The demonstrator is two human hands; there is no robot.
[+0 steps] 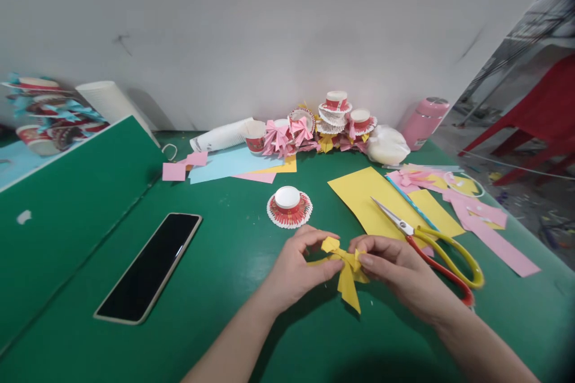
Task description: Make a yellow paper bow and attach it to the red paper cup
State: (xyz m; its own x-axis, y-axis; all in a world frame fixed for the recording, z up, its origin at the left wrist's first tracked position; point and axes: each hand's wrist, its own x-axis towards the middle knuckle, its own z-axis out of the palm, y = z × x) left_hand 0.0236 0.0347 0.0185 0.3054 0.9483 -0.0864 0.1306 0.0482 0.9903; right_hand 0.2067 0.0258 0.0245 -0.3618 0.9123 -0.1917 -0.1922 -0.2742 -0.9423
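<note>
Between my two hands is a yellow paper bow (348, 278) with its tails hanging down above the green table. My left hand (299, 266) pinches the bow's left side between thumb and fingers. On its right side, my right hand (398, 266) grips a folded loop. Just beyond my left hand sits a small paper-cup hat (290, 206), its red brim cut into a fringe and its white base facing up. Scissors (417, 236) with one yellow and one red handle lie right of my right hand, partly over a yellow paper sheet (359, 194).
A phone (150, 266) lies at left near a raised green board (90, 203). Along the wall stand stacked paper cups (220, 134), decorated cup hats (336, 111) with bows, a white plastic bag (389, 145) and a pink bottle (424, 124). Pink paper strips (503, 239) lie at the right edge.
</note>
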